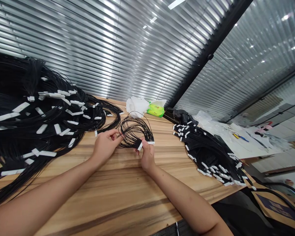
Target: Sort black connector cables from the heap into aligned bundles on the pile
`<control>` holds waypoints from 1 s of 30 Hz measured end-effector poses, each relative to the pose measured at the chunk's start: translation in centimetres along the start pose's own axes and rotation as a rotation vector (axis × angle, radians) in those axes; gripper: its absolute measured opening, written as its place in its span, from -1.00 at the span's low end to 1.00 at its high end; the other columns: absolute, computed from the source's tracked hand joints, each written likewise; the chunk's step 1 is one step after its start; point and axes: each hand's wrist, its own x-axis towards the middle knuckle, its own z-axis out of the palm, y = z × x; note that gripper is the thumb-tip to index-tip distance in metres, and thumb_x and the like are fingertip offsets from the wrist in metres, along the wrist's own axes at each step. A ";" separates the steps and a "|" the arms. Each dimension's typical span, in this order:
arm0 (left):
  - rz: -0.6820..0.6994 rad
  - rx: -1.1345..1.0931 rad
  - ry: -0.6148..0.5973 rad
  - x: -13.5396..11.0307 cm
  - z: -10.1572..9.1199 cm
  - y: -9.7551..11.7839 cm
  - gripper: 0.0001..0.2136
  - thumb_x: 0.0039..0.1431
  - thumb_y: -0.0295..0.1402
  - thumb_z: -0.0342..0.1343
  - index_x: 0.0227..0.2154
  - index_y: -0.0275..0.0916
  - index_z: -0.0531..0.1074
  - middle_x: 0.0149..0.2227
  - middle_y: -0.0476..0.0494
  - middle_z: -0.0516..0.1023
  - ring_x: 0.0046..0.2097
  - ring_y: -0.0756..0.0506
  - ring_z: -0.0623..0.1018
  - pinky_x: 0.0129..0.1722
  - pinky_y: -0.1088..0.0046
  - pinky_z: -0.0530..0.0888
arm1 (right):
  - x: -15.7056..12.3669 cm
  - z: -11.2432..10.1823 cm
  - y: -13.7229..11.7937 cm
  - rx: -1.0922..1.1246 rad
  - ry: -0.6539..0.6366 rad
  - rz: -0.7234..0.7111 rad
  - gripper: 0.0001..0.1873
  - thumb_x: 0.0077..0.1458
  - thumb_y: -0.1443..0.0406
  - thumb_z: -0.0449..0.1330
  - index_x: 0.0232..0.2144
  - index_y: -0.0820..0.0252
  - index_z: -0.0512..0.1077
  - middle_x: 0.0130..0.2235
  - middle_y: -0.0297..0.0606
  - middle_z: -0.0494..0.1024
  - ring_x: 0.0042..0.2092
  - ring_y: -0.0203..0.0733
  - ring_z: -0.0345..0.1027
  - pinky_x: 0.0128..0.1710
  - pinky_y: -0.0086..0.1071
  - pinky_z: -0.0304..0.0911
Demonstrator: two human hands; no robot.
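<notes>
A looped black wire harness is held between my two hands, just above the wooden table. My left hand pinches the left side of the loop, fingers closed round the wires. On the other side my right hand grips the harness near a white connector. A second white connector on the same harness shows just past the right fingertips. Part of the wire bundle is hidden behind the fingers.
At left lies a large heap of black wire harnesses with white connectors. Another harness pile lies at right. Crumpled white paper and a green tissue pack sit at the back, before metal blinds. A paper bag stands lower right.
</notes>
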 end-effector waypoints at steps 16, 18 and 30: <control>0.339 -0.153 -0.122 -0.5 -0.4 1.6 -0.79 0.26 -0.29 -0.01 -0.19 -0.18 0.51 -0.16 -0.14 0.58 -0.09 -0.12 0.52 0.01 0.26 0.41 | -0.4 -0.1 -0.2 -0.015 -0.331 0.178 -0.53 0.00 -0.11 0.13 -0.50 0.19 0.33 -0.65 -0.38 0.40 -0.62 -0.33 0.22 -0.62 -0.46 0.16; 0.332 -0.152 -0.132 -0.5 -0.4 1.6 -0.79 0.27 -0.29 -0.02 -0.20 -0.18 0.50 -0.14 -0.14 0.58 -0.08 -0.12 0.51 0.01 0.25 0.40 | -0.4 -0.1 -0.1 -0.010 -0.334 0.174 -0.52 0.00 -0.12 0.13 -0.50 0.19 0.34 -0.66 -0.38 0.40 -0.62 -0.32 0.23 -0.62 -0.46 0.16; 0.299 -0.169 -0.092 -0.1 0.4 0.8 -0.80 0.19 -0.23 0.05 -0.37 -0.22 0.50 -0.34 -0.11 0.56 -0.27 -0.07 0.52 -0.24 0.40 0.45 | -0.3 -0.6 -0.1 -0.032 -0.579 0.223 -0.56 0.05 -0.08 0.11 -0.47 0.19 0.36 -0.62 -0.39 0.38 -0.57 -0.31 0.26 -0.56 -0.46 0.22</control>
